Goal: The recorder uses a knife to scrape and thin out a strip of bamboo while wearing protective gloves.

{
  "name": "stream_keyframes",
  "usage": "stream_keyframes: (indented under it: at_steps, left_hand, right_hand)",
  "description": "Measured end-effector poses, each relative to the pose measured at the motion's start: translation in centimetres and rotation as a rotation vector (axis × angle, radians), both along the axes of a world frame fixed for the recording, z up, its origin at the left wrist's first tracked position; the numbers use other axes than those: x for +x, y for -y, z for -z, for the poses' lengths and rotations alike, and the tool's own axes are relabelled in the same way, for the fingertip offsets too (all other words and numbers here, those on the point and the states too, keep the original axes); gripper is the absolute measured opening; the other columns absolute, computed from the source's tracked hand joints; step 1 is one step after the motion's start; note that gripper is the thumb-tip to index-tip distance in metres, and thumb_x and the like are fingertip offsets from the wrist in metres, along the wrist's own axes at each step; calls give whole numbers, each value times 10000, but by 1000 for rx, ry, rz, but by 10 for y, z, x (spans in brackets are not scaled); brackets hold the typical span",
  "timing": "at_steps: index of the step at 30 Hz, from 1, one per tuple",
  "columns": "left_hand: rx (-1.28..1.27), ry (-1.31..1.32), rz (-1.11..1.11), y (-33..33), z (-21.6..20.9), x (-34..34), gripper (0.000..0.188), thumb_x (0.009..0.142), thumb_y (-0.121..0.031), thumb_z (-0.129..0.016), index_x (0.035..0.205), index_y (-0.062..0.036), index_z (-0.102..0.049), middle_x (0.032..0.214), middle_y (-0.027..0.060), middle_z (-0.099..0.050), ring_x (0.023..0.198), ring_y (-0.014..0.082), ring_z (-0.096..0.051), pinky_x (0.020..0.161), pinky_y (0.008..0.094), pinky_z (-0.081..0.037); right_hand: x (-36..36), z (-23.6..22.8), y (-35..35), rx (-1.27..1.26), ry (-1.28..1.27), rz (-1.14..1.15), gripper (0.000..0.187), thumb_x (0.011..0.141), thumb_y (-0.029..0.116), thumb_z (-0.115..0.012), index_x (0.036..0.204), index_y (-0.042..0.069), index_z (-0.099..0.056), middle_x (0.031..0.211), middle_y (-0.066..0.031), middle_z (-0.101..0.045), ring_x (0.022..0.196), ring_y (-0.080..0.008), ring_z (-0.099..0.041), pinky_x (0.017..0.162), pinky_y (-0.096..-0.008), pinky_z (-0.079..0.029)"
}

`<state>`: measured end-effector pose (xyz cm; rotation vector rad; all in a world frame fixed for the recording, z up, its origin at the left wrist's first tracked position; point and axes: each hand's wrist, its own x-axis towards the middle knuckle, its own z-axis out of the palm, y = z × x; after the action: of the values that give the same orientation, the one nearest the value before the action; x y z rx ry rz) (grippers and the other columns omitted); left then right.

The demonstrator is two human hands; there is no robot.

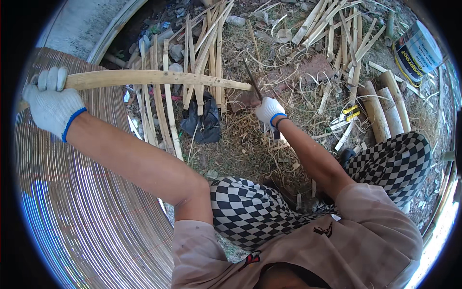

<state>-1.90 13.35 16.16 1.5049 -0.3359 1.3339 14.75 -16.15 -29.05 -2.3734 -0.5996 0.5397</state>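
My left hand [52, 98], in a white knit glove with a blue cuff, is closed round one end of a long, pale bamboo strip [159, 78]. The strip stretches rightward across the view. At its far end my right hand [270, 112], gloved alike, grips a knife [251, 79] with a dark, narrow blade. That blade points up and away, close beside the strip's tip; whether the two touch I cannot tell. Most of the knife's handle is hidden by the glove.
Split bamboo strips [211, 53] lie heaped at the back, with more [353, 43] at the back right. Thick bamboo pieces [375, 111], yellow-handled cutters [350, 115] and a bucket [417, 53] are on the right. A slatted mat [96, 192] covers the left. Shavings and a black bag [202, 120] lie ahead.
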Motion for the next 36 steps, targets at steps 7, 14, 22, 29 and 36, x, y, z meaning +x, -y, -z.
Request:
stream_keyframes:
  at_steps: [7,14,22,29,36]
  left_hand:
    - [-55,-80,174,56,0,-24,477,1047,-374,-427,671,-86,-491,524,22,-404,383,111,-322,399,253,-363]
    - [124,-255,912,37,-9,-40,640,920,-706,-464,507,-218,-433,383,-66,-404,268,32,-372,265,177,-360]
    - [121,-289,849,34,-11,-42,642,883,-756,-464,510,-234,-472,373,-85,-408,269,26,-387,279,172,-397]
    - [23,-312,736,27,-7,-25,718,853,-837,-395,481,-224,-412,366,-64,-371,258,48,-341,263,202,-345]
    - [-56,-270,815,24,-2,-30,754,832,-864,-397,475,-200,-404,366,-47,-360,262,56,-299,258,222,-297]
  right_hand:
    - [-50,-92,10,304,118,-70,318,927,294,-552,990,-3,-644,712,-248,-653,718,-425,-670,648,-497,-535]
    - [-72,-110,16,384,315,-197,171,902,204,-576,955,43,-594,646,-206,-634,636,-405,-659,594,-496,-530]
    - [-73,-113,23,257,213,-206,178,870,193,-577,923,24,-585,709,-231,-665,706,-406,-684,669,-497,-553]
    - [-45,-59,8,289,136,-22,203,905,181,-536,986,9,-608,694,-226,-657,679,-396,-678,636,-495,-543]
    - [-41,-41,16,124,166,-82,280,856,248,-607,978,-3,-631,807,-241,-693,795,-417,-691,719,-484,-566]
